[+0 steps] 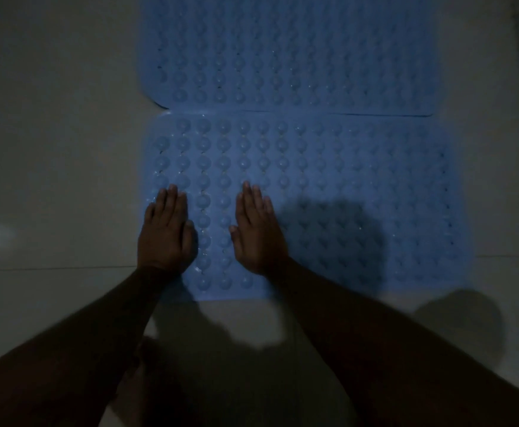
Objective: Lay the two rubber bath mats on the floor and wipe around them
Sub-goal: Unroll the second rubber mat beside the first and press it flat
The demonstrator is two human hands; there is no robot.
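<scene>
Bath mats, two sheets of blue rubber covered in rows of round studs or cups, lie flat on the floor, one beyond the other. The far mat [282, 50] and the near mat [344, 167] meet along their long edges, with a small notch of bare tile between their rounded left corners.

Furthest left is pale, glossy tiled floor [51, 149], crossed by a thin grout line. Next comes the left hand [165, 232], palm down near the near mat's left edge. Its fingers [172, 201] are straight and close together, holding nothing. Just to its right the right hand [258, 232] lies the same way, flat on the studs with its fingers extended and its thumb out. Both seem to be pressing the sheet down. Beyond them the near mat runs on to the right under a round shadow, and more tile follows.

The rubber looks soft and floppy, fairly light, and likely to sag or fold if lifted by one point. Small glints suggest wetness, so it may be slick. A pinch on the plain rim at two corners would probably carry it best.

The room is dim. The laying looks nearly done, while the wiping appears not yet started.
</scene>
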